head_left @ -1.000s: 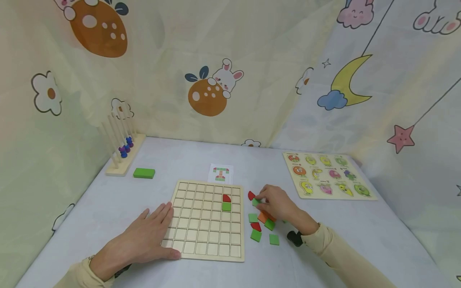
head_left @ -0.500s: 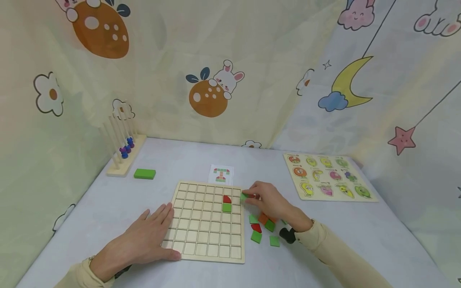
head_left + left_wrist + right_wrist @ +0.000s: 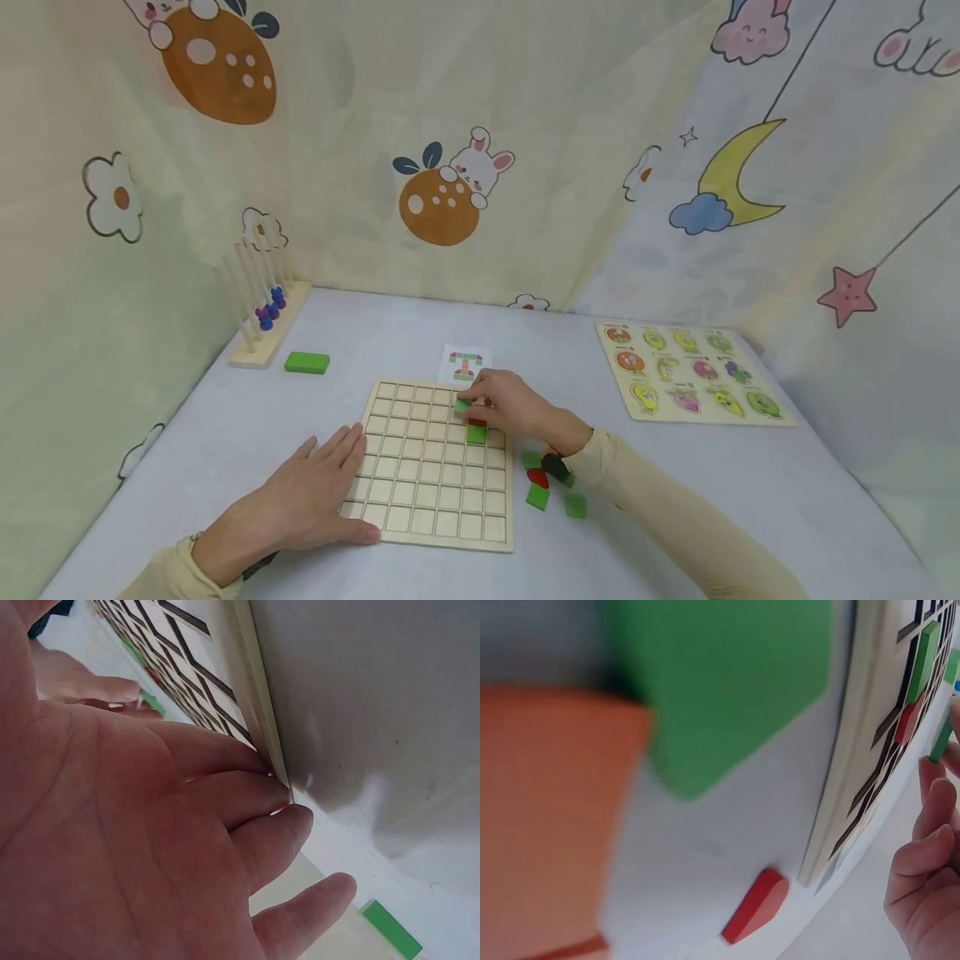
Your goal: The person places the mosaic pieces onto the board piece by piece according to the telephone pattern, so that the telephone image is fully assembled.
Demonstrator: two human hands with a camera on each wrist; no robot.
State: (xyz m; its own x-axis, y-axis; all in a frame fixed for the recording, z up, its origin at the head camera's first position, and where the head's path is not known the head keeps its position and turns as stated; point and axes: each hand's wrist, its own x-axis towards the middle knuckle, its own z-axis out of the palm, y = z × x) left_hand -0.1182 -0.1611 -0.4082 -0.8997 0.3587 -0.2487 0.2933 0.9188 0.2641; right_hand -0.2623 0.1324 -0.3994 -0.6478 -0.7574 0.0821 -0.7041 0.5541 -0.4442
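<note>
My right hand (image 3: 517, 407) pinches a green square tile (image 3: 462, 406) over the upper right part of the wooden grid board (image 3: 420, 475). In the right wrist view, this green tile (image 3: 941, 739) stands out between finger and thumb. Just below the hand, a red quarter-round piece (image 3: 477, 422), partly covered, and another green square (image 3: 476, 434) lie in grid cells. My left hand (image 3: 292, 492) rests flat at the board's left side, thumb at its lower corner. In the left wrist view, its straight fingers (image 3: 255, 791) touch the board's edge.
Loose green, orange and red pieces (image 3: 537, 497) lie right of the board, partly behind the right wrist. A pattern card (image 3: 465, 360) lies behind it. A green block (image 3: 307, 362), a peg stand (image 3: 258, 350) and a fruit puzzle (image 3: 693, 375) stand farther back.
My right hand has picked up the green tile from the loose pieces and carried it left over the board. The left hand stays in place. The head view has shifted slightly.
</note>
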